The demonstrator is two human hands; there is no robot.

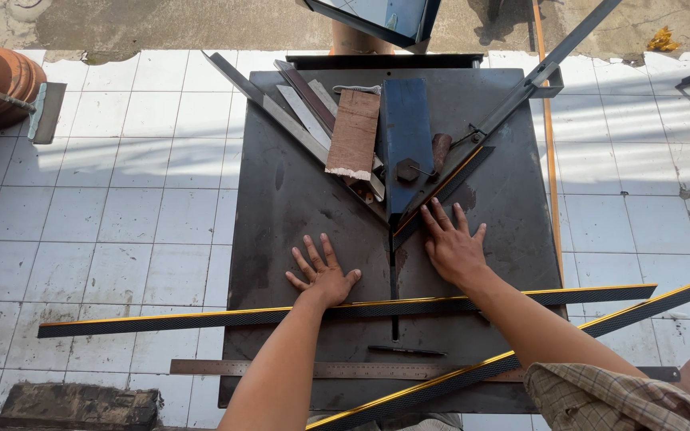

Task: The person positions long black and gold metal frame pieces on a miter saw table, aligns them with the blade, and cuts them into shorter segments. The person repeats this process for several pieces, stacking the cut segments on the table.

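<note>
Two hands, left (325, 275) and right (453, 247), empty, flat on metal table (281, 199), just beyond black-and-gold moulding strip (201, 318).

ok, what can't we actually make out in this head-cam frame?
- Two black-and-gold moulding strips: partly covered by both forearms; the longer one's ends run off the frame edges.
- Steel ruler: middle hidden behind the left forearm; markings too small.
- Blue block: what lies beneath it is hidden.
- Left hand, right hand: palms flat on the table, undersides unseen.
</note>
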